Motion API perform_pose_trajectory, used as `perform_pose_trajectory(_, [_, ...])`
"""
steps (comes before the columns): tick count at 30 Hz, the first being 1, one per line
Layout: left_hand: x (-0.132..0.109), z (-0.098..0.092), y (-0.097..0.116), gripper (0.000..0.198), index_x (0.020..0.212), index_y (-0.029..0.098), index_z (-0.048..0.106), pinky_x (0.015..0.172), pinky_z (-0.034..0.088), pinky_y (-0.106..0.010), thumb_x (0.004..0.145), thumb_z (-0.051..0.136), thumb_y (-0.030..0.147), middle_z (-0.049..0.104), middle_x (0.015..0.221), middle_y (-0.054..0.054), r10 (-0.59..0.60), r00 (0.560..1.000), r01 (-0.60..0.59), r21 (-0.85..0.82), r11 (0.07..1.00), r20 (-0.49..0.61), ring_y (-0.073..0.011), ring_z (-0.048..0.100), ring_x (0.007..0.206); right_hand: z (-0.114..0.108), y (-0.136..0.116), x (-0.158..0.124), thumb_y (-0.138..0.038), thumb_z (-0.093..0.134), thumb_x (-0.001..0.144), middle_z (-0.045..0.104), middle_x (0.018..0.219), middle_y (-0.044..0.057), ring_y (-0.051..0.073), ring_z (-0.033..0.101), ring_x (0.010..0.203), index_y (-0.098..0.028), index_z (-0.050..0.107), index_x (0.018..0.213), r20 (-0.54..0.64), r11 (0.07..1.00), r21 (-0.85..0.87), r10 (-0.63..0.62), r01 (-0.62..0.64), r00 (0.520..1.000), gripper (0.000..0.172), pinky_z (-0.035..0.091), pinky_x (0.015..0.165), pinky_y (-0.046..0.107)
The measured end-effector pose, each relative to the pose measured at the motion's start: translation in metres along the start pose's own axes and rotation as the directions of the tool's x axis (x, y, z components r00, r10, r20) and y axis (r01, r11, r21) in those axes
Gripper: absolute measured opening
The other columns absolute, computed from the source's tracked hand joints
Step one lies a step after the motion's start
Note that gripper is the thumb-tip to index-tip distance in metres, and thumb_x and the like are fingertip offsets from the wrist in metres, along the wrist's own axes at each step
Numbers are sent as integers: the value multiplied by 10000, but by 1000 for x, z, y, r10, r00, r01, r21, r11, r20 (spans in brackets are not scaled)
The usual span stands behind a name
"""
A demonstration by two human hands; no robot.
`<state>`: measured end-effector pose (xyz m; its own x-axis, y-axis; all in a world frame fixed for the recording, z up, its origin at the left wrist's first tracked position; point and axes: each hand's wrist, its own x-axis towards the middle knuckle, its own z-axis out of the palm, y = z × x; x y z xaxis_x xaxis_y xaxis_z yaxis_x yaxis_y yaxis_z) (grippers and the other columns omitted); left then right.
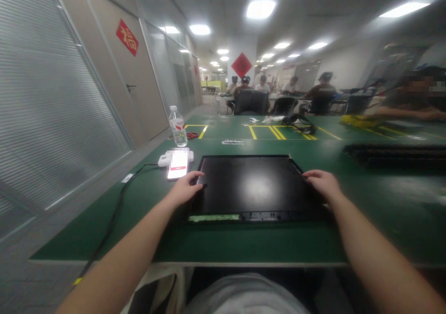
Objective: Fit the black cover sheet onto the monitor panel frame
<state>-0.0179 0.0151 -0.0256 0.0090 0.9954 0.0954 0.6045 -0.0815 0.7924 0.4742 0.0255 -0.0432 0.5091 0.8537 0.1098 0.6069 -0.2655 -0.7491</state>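
A flat black display panel (pixel 230 184) lies face up on the green table, its glossy surface reflecting a ceiling light. Along its near edge runs a narrow strip, green circuit board (pixel 214 218) on the left and black on the right. My left hand (pixel 185 188) grips the left edge of the panel, thumb over the face. At the opposite edge, my right hand (pixel 324 185) has its fingers closed on the right side. The undersides of both grips are hidden.
Left of the panel are a lit phone (pixel 178 165), a white power strip (pixel 163 160) with a black cable (pixel 120 202), and a water bottle (pixel 178 127). Dark long parts (pixel 393 156) lie right on the green table (pixel 265 244). A person (pixel 411 95) sits at right; others sit farther back.
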Motion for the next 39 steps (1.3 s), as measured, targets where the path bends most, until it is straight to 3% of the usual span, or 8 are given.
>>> perform_pose_trajectory(5, [2,3,-1,513,1171,216,695,1087,498,-469,664,767,248,710,1352,-126,-21,1000,11,-384,923,-22,-319,649,1277,1,2,2,-178,651,629,771,792,22,186,649,694,-235,818,814,11,999,11,33,-33,999,255,451,620,275])
perform_pose_trajectory(10, [3,3,0,582,1260,241,676,1063,535,-517,691,798,266,631,1481,-118,-53,998,26,-527,850,-35,-340,628,1312,3,8,6,-202,655,630,766,774,30,189,645,661,-231,817,814,-6,1000,25,15,-15,1000,247,455,606,285])
perform_pose_trajectory(15, [10,5,-4,494,1219,228,699,1047,557,-515,734,796,238,602,1515,-128,-143,987,74,-581,810,-74,-342,632,1314,3,8,6,-193,650,610,767,782,39,194,656,666,-223,813,809,0,998,49,29,-29,1000,259,464,603,287])
perform_pose_trajectory(18, [13,7,-6,492,1200,216,716,998,594,-472,723,835,234,662,1438,-135,-219,973,130,-625,770,-66,-324,700,1212,2,7,4,-190,645,604,768,786,38,197,661,693,-225,807,793,-5,999,44,27,-27,1000,252,467,614,283])
perform_pose_trajectory(22, [11,8,-6,782,1423,207,613,847,649,-430,693,893,246,791,1133,-128,-279,959,230,-703,673,46,-287,789,919,1,4,2,-192,647,617,768,791,37,201,657,706,-226,808,786,-5,999,18,27,-27,1000,236,464,631,294])
perform_pose_trajectory(25, [7,6,-3,982,1543,219,498,789,658,-418,661,929,241,811,1024,-99,-269,956,267,-721,639,116,-284,795,828,-2,0,-1,-186,653,623,767,783,34,197,655,704,-230,807,768,-12,999,20,33,-33,999,216,459,630,292])
perform_pose_trajectory(31, [1,3,5,916,1449,215,606,772,663,-416,600,949,197,815,1038,-102,-232,955,289,-733,616,182,-297,798,850,-4,-6,-7,-170,642,619,764,769,36,190,653,682,-225,809,766,-8,997,52,50,-50,999,229,453,600,282])
perform_pose_trajectory(39, [-4,2,15,794,1342,185,680,868,642,-427,586,923,171,803,1119,-113,-159,977,212,-731,649,142,-316,776,996,-5,-9,-8,-153,650,669,772,810,43,198,669,713,-226,813,784,-1,1000,-7,3,-3,1000,212,483,659,295])
